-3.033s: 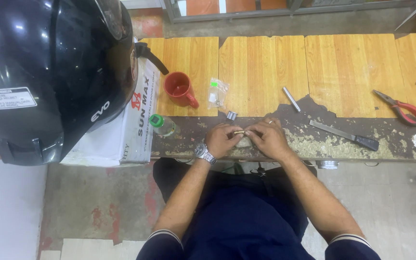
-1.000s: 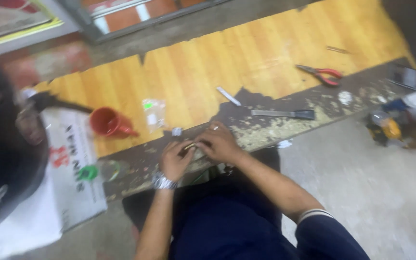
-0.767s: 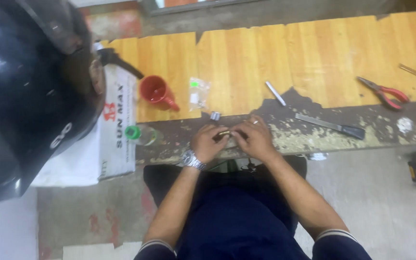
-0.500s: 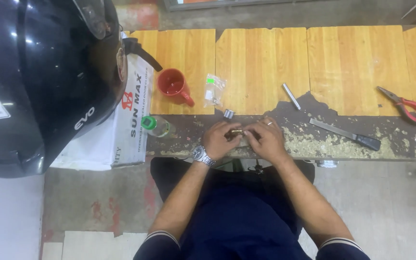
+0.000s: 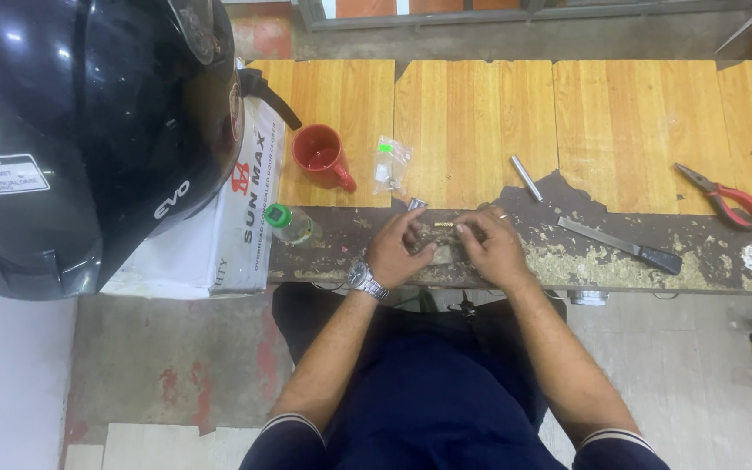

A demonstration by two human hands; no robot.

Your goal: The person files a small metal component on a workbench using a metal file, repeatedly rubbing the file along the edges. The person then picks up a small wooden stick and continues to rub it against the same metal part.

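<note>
Top-down view of a worn wooden bench (image 5: 480, 113), you seated at its 6 o'clock edge. Both hands meet at centre. Your left hand (image 5: 400, 252), w/ a metal watch (image 5: 365, 279) on the wrist, and your right hand (image 5: 491, 251), w/ a ring, pinch a tiny brass piece (image 5: 443, 224) between fingertips, just above the bench's chipped front strip. Both hands are closed in a fine pinch on it; what else they may hold is too small to tell.

To do this well, as I judge it: keep wrists resting on the bench edge, keep the piece low over the surface so it can't roll far if dropped, and work w/ fingertips only, no arm motion.

Count of things:
- 1 red mug (image 5: 322, 155), at 10 o'clock from your hands.
- 1 small clear bag (image 5: 390, 163), at 11 o'clock, just beside the mug.
- 1 small metal bit (image 5: 416, 204), near your left fingertips.
- 1 short metal rod (image 5: 527, 177), at 1 o'clock.
- 1 file w/ dark handle (image 5: 621, 245), at 3 o'clock.
- 1 pair of red-handled pliers (image 5: 724, 196), far at 2 o'clock.
- 1 small bottle w/ green cap (image 5: 288, 223), at 9 o'clock.
- 1 white box (image 5: 219, 235) beyond it, w/ 1 black helmet (image 5: 89, 130) resting on top.
</note>
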